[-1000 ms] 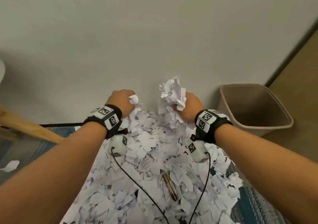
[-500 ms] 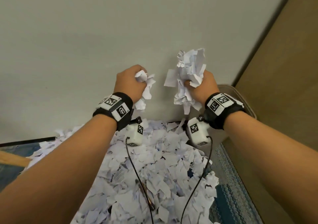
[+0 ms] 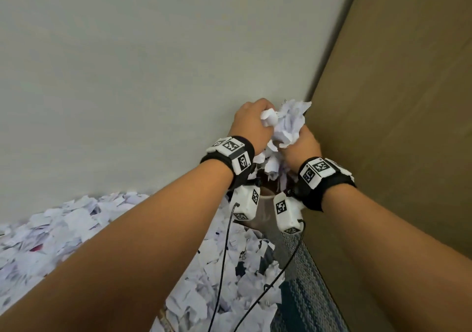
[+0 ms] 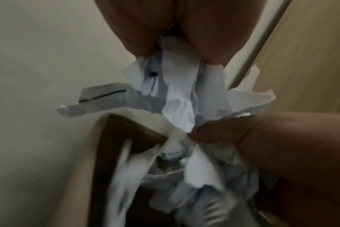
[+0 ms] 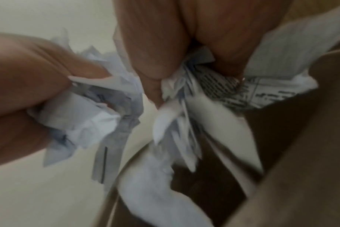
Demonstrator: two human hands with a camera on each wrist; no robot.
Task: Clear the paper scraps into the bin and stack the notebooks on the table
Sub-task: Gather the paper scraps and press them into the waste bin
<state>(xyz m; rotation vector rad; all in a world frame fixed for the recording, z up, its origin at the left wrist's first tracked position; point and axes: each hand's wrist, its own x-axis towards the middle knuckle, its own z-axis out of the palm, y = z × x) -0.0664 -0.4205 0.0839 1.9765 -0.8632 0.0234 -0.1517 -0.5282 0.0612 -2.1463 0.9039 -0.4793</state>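
My left hand (image 3: 251,125) and right hand (image 3: 301,145) are pressed together, each gripping a wad of white paper scraps (image 3: 288,125). They hang above the beige bin (image 3: 265,204), which my wrists mostly hide in the head view. In the left wrist view my left hand (image 4: 175,46) clutches scraps (image 4: 177,98) over the bin rim (image 4: 130,118), and blurred pieces (image 4: 126,169) drop inside. In the right wrist view my right hand (image 5: 184,61) holds printed scraps (image 5: 223,89) above the bin's dark inside (image 5: 281,138). No notebooks are visible.
A large heap of loose scraps (image 3: 76,229) covers the table at lower left, on a blue woven cloth (image 3: 306,293). A grey wall (image 3: 127,76) stands behind and a brown panel (image 3: 396,102) on the right, close to the bin. Black cables (image 3: 222,268) hang from my wrists.
Both hands lifted off the heap with their scraps, swung right and came together over the bin. Some pieces now fall from them into it.
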